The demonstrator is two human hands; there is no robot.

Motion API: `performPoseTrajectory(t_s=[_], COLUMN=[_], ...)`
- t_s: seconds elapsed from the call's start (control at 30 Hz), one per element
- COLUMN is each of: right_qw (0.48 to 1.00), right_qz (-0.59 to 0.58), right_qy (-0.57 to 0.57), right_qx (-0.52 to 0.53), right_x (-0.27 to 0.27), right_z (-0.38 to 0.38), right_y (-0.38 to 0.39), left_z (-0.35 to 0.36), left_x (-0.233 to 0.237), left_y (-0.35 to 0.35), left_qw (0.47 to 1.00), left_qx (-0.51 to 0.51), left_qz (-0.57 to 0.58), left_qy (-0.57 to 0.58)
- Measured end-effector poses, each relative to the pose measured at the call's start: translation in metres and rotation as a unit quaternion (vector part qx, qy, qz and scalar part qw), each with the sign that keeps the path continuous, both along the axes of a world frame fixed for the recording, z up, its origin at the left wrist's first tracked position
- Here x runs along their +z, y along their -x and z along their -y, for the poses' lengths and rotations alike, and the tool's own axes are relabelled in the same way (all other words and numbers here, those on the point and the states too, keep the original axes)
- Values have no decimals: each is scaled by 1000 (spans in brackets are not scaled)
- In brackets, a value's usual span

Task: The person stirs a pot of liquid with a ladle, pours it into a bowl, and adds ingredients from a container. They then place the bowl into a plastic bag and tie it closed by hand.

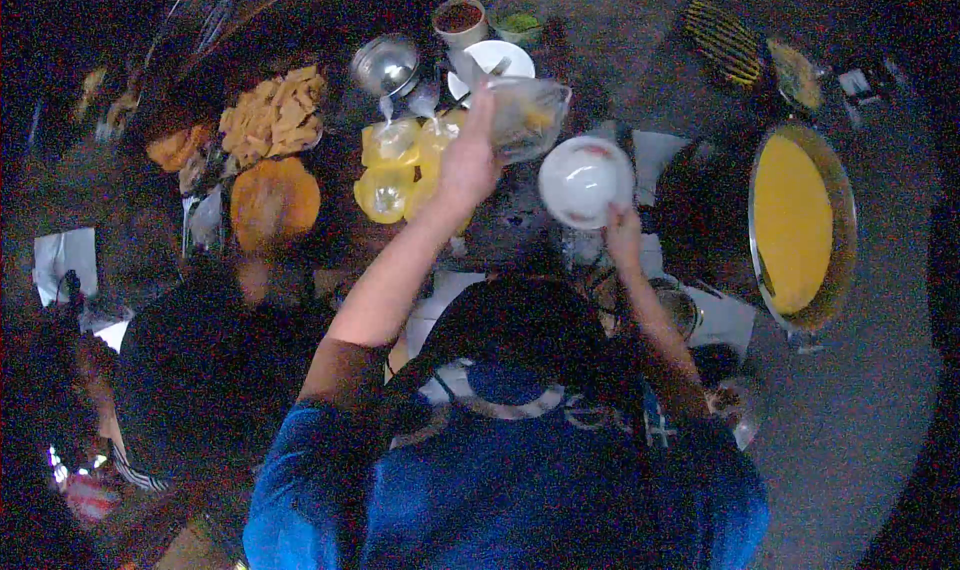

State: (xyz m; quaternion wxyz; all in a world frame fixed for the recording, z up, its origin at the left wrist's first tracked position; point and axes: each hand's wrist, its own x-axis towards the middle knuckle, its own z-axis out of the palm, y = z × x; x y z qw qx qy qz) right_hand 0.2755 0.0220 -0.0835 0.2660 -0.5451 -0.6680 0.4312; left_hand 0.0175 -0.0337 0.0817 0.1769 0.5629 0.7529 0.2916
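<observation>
My left hand [472, 165] is closed on a clear plastic bag [525, 118], raised over the table, with a little yellow showing inside. Fingers of my right hand [622, 228] grip the lower rim of a white bowl [586, 182] with faint reddish marks. The bowl is tilted beside the bag, apart from it. Near my left wrist lie several tied clear bags of yellow liquid [385, 192]. Just beyond the bag in my left hand are a white plate [515, 58] with a utensil on it and a shiny metal bowl [386, 66].
At right stands a wide metal pot [848, 240] of yellow liquid. A tub of red-brown stuff [460, 22] and a tub of green stuff [518, 26] sit at the back. Tan pieces [275, 115] are piled at left. A person in dark clothing [200, 360] is close on my left.
</observation>
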Motion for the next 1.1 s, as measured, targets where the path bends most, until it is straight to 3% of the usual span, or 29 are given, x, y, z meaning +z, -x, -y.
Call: performPoseTrajectory(t_s=[0.07, 0.13, 0.17, 0.27, 0.3, 0.43, 0.47, 0.53, 0.57, 0.67, 0.77, 0.87, 0.93, 0.97, 1.03, 1.1], right_qw=[988, 975, 964, 971, 966, 980, 984, 981, 989, 973, 993, 973, 964, 955, 965, 975], right_qz=[-28, 28, 57, 123, 151, 177, 139, 59, 41, 73, -63, -200, -155, -132, -184, -190], right_qy=[-100, -181, -223, -181, -185, -82, -113, -171, -123, -186, -5, 115, 214, 261, 186, 118], right_qx=[-114, -128, -134, -99, -93, -32, 0, 65, 75, 112, 103, 2, -29, -45, -31, 0], right_x=[98, 120, 130, 171, 176, 182, 179, 160, 146, 125, 79, 60, 67, 70, 66, 65], right_z=[2, -9, -14, -6, -6, -13, -14, -21, -27, -30, -44, -43, -41, -40, -36, -30], right_y=[2, -1, -3, 6, 8, 6, 6, -2, -7, -14, -5, 18, 31, 39, 57, 73], left_z=[-13, -32, -37, -61, -68, -67, -63, -62, -61, -58, -46, -3, 20, 24, 15, 1], left_x=[1, -10, -1, 5, -7, 19, 29, 13, 16, 26, 14, 23, -33, -55, -65, -79], left_y=[-14, -32, -46, -80, -84, -102, -105, -110, -107, -94, -95, -94, -97, -96, -96, -85], left_qw=[996, 986, 992, 996, 985, 975, 968, 930, 921, 887, 916, 949, 981, 971, 923, 833], left_qx=[-53, -106, -117, -88, -91, -211, -248, -354, -373, -427, -382, -306, -140, -54, 61, 169], left_qz=[-24, -55, -50, -28, -121, -48, -11, -79, -100, -162, -123, -57, 101, 178, 379, 523], left_qy=[71, 115, 16, -17, -84, -43, -22, -54, -58, -68, -23, -41, 87, 148, 24, -67])
